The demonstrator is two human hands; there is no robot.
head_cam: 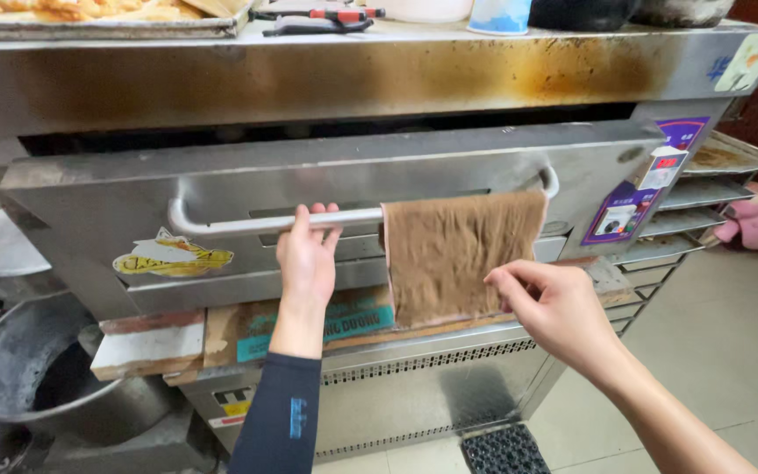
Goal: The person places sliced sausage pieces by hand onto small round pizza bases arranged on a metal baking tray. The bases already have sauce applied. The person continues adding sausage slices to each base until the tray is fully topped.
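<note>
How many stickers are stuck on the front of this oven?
3: a yellow sticker left of the left hand, a purple one and a white-red one at the door's right end. More may be hidden.

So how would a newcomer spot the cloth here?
Find the steel oven door and follow its long handle right, past the left hand. The brown cloth hangs over the bar, the only soft thing there, the right hand at its edge.

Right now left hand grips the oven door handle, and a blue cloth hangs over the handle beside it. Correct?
Not quite: the cloth is brown, not blue. The head view shows it draped over the oven door handle beside the left hand, which grips the bar.
</note>
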